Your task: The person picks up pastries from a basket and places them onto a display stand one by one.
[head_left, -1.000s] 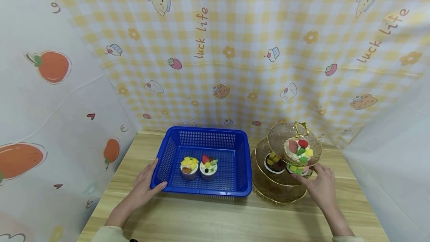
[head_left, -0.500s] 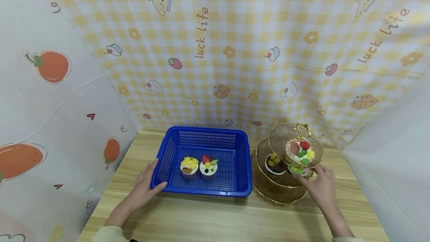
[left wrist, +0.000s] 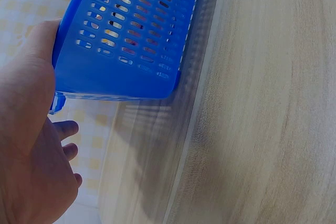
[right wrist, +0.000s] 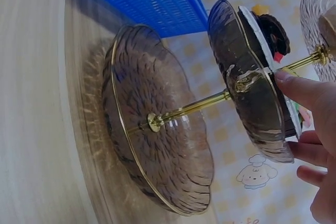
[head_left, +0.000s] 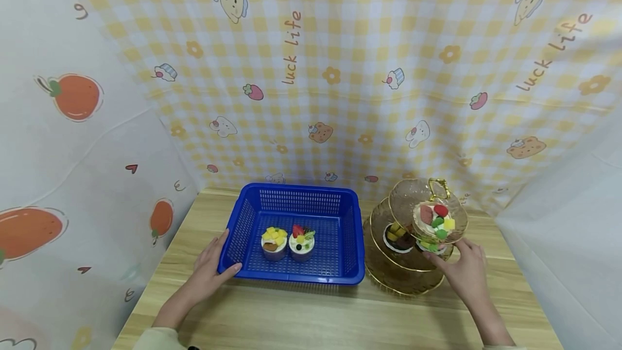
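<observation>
My left hand [head_left: 209, 266] grips the front left corner of the blue plastic basket [head_left: 311, 275], thumb along the rim. Inside the basket stand two toy dessert cups, a yellow-topped cup [head_left: 274, 240] and a strawberry-topped cup [head_left: 302, 241]. At the right, my right hand [head_left: 464, 269] holds a small toy cake [head_left: 432, 247] with green and pink topping on the middle tier of the three-tier stand [head_left: 405, 282]. Its thumb [right wrist: 296, 85] and fingers are spread across the cake, which they and the top tier partly hide.
A dark-topped toy cake [head_left: 398, 237] shares the middle tier. On the top tier sits a fruit-topped toy tart [head_left: 434, 221], below the gold handle [head_left: 439, 188]. The wooden table [head_left: 301, 317] meets a checked curtain [head_left: 359, 107] behind.
The stand's upper tiers have shifted very slightly to the right since a second ago. The left hand and the basket have not moved.
</observation>
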Demonstrator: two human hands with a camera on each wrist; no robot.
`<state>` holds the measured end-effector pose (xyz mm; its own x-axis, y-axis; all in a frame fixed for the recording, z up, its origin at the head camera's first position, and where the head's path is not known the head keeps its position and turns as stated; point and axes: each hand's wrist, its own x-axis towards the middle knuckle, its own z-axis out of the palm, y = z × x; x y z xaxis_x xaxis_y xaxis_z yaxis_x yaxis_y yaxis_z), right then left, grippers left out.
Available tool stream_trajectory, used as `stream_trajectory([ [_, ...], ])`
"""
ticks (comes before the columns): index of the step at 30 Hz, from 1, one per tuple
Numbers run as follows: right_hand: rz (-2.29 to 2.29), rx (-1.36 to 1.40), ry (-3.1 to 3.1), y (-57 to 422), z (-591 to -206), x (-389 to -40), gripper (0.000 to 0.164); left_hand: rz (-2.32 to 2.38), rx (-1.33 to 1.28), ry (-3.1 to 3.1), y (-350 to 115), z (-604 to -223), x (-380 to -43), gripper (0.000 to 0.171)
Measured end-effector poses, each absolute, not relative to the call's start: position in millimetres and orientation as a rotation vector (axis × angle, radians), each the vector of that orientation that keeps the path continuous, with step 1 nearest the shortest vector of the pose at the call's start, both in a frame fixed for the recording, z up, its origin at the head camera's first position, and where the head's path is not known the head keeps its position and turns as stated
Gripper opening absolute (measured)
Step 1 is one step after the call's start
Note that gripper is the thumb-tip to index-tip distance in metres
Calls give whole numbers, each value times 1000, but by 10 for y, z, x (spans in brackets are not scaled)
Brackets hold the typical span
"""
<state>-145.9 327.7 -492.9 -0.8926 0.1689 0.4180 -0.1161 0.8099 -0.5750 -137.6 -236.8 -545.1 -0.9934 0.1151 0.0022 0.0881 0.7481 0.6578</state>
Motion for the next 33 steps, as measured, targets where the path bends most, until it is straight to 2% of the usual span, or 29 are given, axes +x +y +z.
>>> stream_trajectory([
  [11, 946, -151, -2592, 3252, -4817, -1334, 77, 1099, 161, 2899, -2368, -5448, -1374, 92],
  [14, 961, -170, -2566, 3235, -4817, -1266, 81, 1097, 164, 2900, -2371, -5456, -1376, 92],
  [23, 934, -88, -2199, 3089, -4979, -1018, 71, 1106, 177, 2904, -2380, -5460, -1373, 91],
  [29, 936, 126, -1923, 2892, -5118, -900, 50, 1116, 182, 2900, -2379, -5471, -1376, 91],
  [33, 926, 321, -1831, 2661, -5188, -895, 58, 1117, 181, 2899, -2381, -5491, -1377, 91],
])
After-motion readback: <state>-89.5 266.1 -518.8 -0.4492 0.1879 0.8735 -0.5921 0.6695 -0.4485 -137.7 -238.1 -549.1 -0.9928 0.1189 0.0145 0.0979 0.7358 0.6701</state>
